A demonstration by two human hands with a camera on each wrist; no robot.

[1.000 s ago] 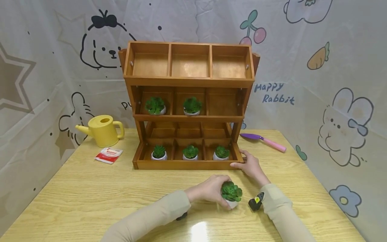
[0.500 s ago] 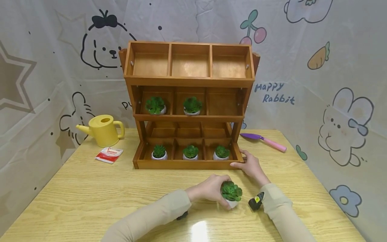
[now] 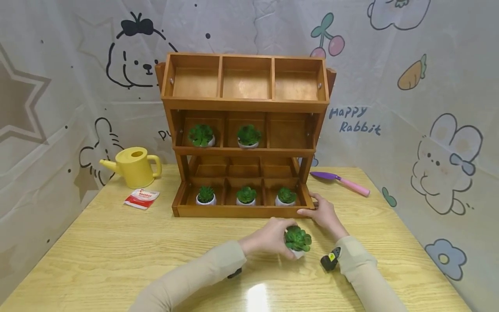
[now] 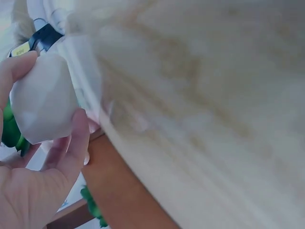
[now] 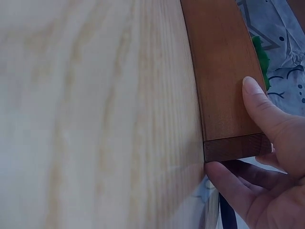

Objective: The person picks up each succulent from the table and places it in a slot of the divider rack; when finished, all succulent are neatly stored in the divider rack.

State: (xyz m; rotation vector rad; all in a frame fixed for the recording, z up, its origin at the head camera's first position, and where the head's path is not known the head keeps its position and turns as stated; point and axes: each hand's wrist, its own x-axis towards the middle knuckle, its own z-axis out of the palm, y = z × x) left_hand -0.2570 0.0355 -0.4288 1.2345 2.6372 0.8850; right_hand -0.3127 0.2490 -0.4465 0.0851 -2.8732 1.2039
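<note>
My left hand (image 3: 273, 237) grips a small artificial succulent (image 3: 298, 238) in a white pot, in front of the shelf's right half. In the left wrist view the thumb and fingers wrap the faceted white pot (image 4: 45, 100), its underside facing the camera. A brown three-tier wooden shelf (image 3: 241, 212) stands behind. My right hand (image 3: 324, 215) holds its lower right front corner; in the right wrist view the thumb lies on the front board (image 5: 226, 71) and the fingers curl round the end. Potted succulents fill the three lower front compartments, among them a right one (image 3: 286, 196).
Two more succulents sit in the middle tier, one at left (image 3: 201, 135), one in the centre (image 3: 249, 136). Left of the shelf are a yellow watering can (image 3: 135, 168) and a red-and-white packet (image 3: 142, 199). A purple trowel with a pink handle (image 3: 352, 186) lies right.
My left hand has raised the succulent slightly and moved it a little toward the shelf, tilting the pot. The right hand stays on the shelf corner.
</note>
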